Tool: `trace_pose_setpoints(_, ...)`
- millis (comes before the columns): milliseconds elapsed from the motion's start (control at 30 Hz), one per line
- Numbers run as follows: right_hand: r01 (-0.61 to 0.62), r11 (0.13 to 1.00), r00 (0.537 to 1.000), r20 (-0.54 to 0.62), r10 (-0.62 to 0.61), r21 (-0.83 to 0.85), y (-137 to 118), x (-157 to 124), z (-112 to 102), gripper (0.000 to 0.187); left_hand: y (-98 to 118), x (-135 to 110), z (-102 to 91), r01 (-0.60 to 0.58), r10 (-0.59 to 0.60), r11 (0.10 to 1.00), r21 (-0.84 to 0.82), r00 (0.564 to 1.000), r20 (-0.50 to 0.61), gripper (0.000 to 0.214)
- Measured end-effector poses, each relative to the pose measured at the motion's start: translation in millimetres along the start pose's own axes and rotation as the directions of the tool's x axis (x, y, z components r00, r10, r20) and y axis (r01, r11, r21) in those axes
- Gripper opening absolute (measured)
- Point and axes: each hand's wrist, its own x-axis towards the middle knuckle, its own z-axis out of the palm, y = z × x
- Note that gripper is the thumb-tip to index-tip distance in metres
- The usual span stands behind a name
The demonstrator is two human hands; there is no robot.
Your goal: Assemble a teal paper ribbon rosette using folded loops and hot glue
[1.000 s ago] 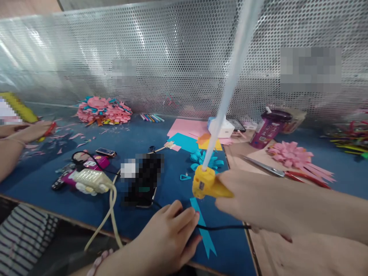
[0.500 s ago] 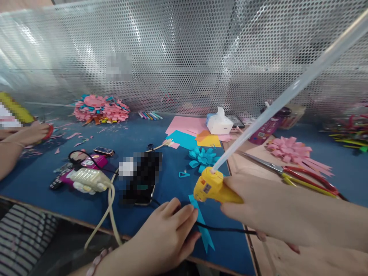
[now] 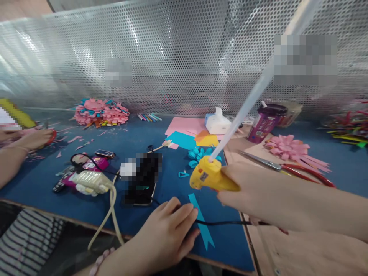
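Note:
My right hand (image 3: pixel 253 195) grips a yellow glue gun (image 3: pixel 209 177), its nozzle end pointing left above the blue table. A long clear glue stick (image 3: pixel 244 111) rises from the gun's back towards the upper right. My left hand (image 3: pixel 169 234) lies flat near the front edge, fingers stretched out and resting on the end of a teal paper strip (image 3: pixel 202 226). The gun's black cord (image 3: pixel 224 223) runs across that strip. A teal paper flower (image 3: pixel 201 155) lies just behind the gun.
Another person's hand (image 3: pixel 31 140) with something red is at the far left. A blurred phone (image 3: pixel 140 178), a cream power strip (image 3: pixel 92 182), scissors (image 3: pixel 284 168), pink paper flowers (image 3: pixel 284 147), paper sheets (image 3: pixel 186 130), a tissue box (image 3: pixel 217 123) and a purple cup (image 3: pixel 266 122) crowd the table. Perforated mesh (image 3: pixel 172 57) walls the back.
The glue gun has shifted slightly left and up, and its glue stick swung from upright to far right and partly back. My left hand stayed on the strip.

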Motion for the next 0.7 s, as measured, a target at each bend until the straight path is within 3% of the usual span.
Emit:
trace_pose_setpoints(133, -0.148, 0.986, 0.988, -0.043, 0.151, 0.073, -5.7, -1.0, -6.8, 0.020, -1.2, 0.5, 1.0, -0.003, 0.005, 0.999, 0.037, 0.999, -0.037, 0.030)
trace_pose_setpoints(300, -0.123, 0.927, 0.982, -0.091, 0.166, 0.355, -4.8, 4.6, -10.2, 0.021, -2.7, -1.3, 2.1, -0.036, 0.044, 0.996, 0.077, 0.993, -0.108, 0.022)
trace_pose_setpoints(400, -0.041, 0.786, 0.970, -0.166, 0.180, 0.616, -8.2, 18.9, -14.8, 0.023, -8.6, -3.1, -1.7, 0.015, -0.006, 0.998, 0.057, 0.987, -0.161, 0.024)
trace_pose_setpoints(467, 0.088, 0.665, 0.949, -0.265, 0.171, 0.742, -11.2, 37.0, -19.9, 0.023, -16.3, -3.9, -7.8, 0.114, -0.106, 0.993, 0.030, 0.974, -0.198, 0.023)
trace_pose_setpoints(533, 0.231, 0.550, 0.926, -0.354, 0.127, 0.803, -14.7, 60.8, -27.5, 0.018, -25.1, -4.0, -16.8, 0.216, -0.209, 0.976, 0.010, 0.953, -0.220, 0.020)
trace_pose_setpoints(633, 0.325, 0.423, 0.912, -0.399, 0.098, 0.846, -22.1, 100.2, -42.3, 0.009, -36.5, -2.5, -33.3, 0.289, -0.278, 0.957, 0.013, 0.931, -0.235, 0.019)
trace_pose_setpoints(700, 0.332, 0.427, 0.906, -0.411, 0.105, 0.841, -28.4, 125.4, -51.9, 0.011, -42.7, -1.4, -44.0, 0.318, -0.300, 0.948, 0.031, 0.920, -0.253, 0.020)
